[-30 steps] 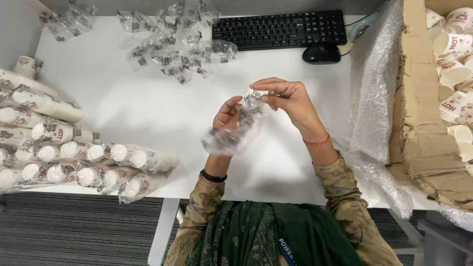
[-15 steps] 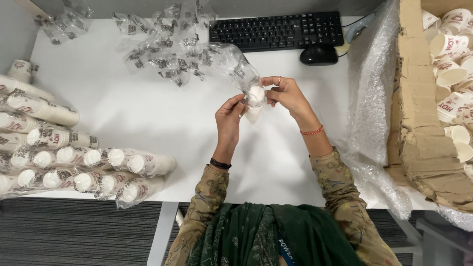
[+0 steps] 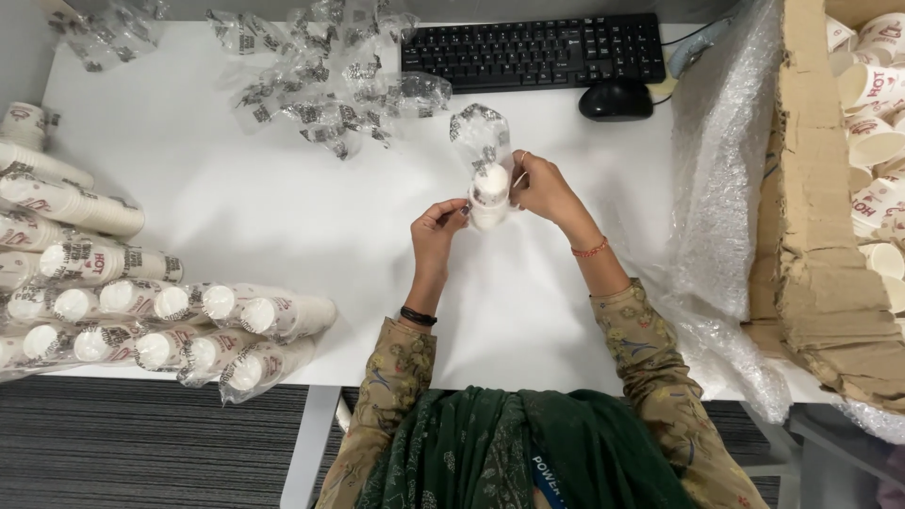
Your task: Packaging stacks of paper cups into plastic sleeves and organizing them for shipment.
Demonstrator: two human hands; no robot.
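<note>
Spreading under everything is the white desk (image 3: 283, 217), bearing a torn cardboard box (image 3: 811, 236) of loose cups at the right and bagged cup stacks (image 3: 141, 320) at the left. Lying beyond are empty plastic sleeves (image 3: 320, 85) and a black keyboard (image 3: 533, 52). Over mid-desk, the left hand (image 3: 436, 231) is pinching the small cup stack (image 3: 490, 195) while the right hand (image 3: 545, 188) is gripping its clear sleeve (image 3: 481, 132). Keeping the stack steady and the film taut is likely helping.
</note>
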